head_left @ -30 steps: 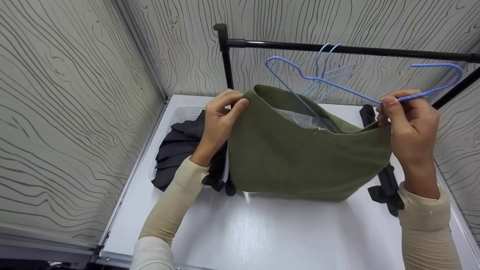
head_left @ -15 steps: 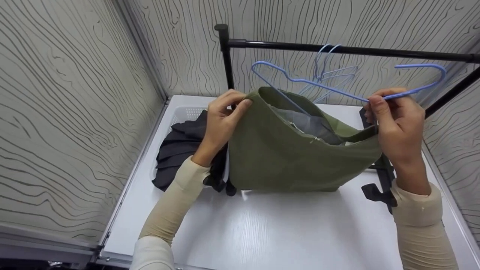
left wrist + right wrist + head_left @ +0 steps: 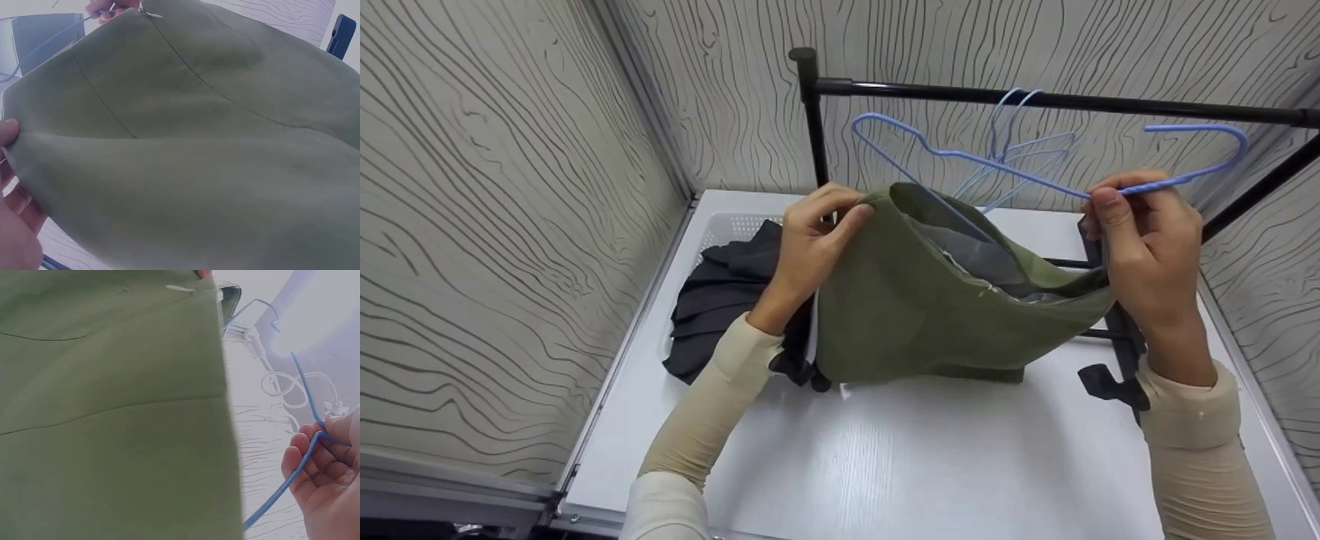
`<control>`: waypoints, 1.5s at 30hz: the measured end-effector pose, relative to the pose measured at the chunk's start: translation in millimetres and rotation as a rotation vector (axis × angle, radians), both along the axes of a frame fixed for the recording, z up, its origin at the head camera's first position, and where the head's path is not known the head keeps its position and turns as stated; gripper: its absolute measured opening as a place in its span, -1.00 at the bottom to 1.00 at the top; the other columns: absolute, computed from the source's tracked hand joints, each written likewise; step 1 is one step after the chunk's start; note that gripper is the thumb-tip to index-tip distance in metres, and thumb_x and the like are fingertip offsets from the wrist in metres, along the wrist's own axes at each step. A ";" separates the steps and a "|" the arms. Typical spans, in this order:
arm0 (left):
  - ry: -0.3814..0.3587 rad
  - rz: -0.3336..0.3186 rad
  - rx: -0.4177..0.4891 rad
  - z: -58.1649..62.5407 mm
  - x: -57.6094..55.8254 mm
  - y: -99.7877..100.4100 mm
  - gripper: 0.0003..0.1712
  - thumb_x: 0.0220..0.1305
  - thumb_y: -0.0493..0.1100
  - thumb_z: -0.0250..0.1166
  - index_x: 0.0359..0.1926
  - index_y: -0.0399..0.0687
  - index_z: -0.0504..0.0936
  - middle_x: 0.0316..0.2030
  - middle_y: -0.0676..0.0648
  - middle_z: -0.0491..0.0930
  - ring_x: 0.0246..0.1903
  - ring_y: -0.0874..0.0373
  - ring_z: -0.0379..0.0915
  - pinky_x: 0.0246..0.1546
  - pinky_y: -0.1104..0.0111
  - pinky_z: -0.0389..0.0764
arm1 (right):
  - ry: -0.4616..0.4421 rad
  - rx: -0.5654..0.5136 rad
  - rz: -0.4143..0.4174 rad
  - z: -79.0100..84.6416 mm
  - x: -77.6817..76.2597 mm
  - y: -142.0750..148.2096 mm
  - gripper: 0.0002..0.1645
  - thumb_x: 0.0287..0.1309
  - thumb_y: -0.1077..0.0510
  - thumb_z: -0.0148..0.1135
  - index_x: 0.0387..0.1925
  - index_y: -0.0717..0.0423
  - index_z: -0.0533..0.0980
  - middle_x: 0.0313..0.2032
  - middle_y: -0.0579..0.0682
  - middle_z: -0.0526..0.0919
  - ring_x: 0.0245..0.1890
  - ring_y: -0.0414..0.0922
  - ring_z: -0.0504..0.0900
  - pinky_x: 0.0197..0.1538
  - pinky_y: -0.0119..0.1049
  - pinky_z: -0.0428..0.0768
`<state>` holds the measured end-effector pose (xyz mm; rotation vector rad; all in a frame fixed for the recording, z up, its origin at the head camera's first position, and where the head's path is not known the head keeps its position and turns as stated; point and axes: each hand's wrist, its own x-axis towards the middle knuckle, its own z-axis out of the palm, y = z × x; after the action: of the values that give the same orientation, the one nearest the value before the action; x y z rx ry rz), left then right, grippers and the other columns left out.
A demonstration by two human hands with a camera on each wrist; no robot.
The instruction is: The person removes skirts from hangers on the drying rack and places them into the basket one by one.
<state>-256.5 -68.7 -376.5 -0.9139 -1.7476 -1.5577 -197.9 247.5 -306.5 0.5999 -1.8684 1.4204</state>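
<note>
We note pale walls [image 3: 480, 225] w/ dark grain-like lines, top, L and R of frame. White desk [image 3: 840, 465]: btm ctr up to the walls. Black rack [image 3: 915, 90]: stands on it, horiz. rail across the upper R. We locate the green garment [image 3: 915, 300] at frame ctr, held up w/ its mouth upward and grey lining visible; whether its btm hem touches the desk, we can't tell. At L of ctr we find a white basket [image 3: 742, 223], partly hidden by black pleated cloth [image 3: 720, 292] hanging past its near side.

Blue hanger [image 3: 1035, 178]: tilted, upper ctr-R, hook toward R, lower bar running down into the garment's mouth. Right hand [image 3: 1155, 232], R of ctr: fingers curled, closed w/ the thumb on the hanger just beside its hook; whether it also touches the garment's edge, we can't tell. Left hand [image 3: 814, 244], L of ctr: thumb in front, fingers behind, pinching the garment's upper-L edge, closed to cloth thickness. Finally, we list light-blue hangers [image 3: 1011, 120], hooked on the rack's rail, upper ctr-R, behind the garment.
</note>
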 end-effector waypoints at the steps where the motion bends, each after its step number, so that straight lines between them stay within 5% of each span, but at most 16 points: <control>1: 0.003 0.002 -0.004 -0.3 -0.1 0.4 -0.91 0.28 -0.32 0.31 -0.24 -0.11 0.73 -0.35 -0.05 0.63 -0.43 0.23 0.38 -0.58 0.43 0.32 | 0.003 0.008 -0.003 -0.9 -0.7 0.6 -0.81 0.27 0.46 0.10 -0.31 0.67 0.43 -0.47 0.04 0.56 -0.56 -0.19 0.49 -0.44 -0.47 0.49; 11: 0.002 0.012 -0.021 -0.1 0.8 1.6 -0.91 0.30 -0.25 0.31 -0.23 -0.05 0.74 -0.33 0.03 0.64 -0.46 0.23 0.39 -0.62 0.40 0.34 | 0.023 0.082 -0.020 1.3 0.3 0.9 -0.83 0.29 0.47 0.08 -0.26 0.66 0.43 -0.44 0.04 0.55 -0.52 -0.17 0.49 -0.39 -0.46 0.51; 30: 0.049 0.006 -0.065 11.4 3.6 4.7 -0.87 0.28 -0.34 0.30 -0.19 -0.13 0.74 -0.35 -0.07 0.64 -0.46 0.25 0.40 -0.56 0.43 0.36 | 0.122 -0.110 0.135 25.1 15.1 -6.7 -0.85 0.22 0.52 0.12 -0.33 0.69 0.42 -0.48 0.08 0.55 -0.55 -0.17 0.48 -0.40 -0.47 0.47; 45: 0.044 0.024 -0.098 14.1 3.5 3.8 -0.90 0.27 -0.32 0.32 -0.22 -0.16 0.74 -0.34 -0.08 0.65 -0.48 0.27 0.37 -0.54 0.48 0.36 | 0.147 -0.130 0.140 33.8 25.6 -6.2 -0.82 0.25 0.47 0.13 -0.32 0.68 0.42 -0.48 0.07 0.57 -0.53 -0.18 0.51 -0.36 -0.48 0.51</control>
<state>-253.0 -64.9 -362.4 -0.9646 -1.8104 -1.4366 -172.2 241.3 -272.7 0.7608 -1.6330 1.5308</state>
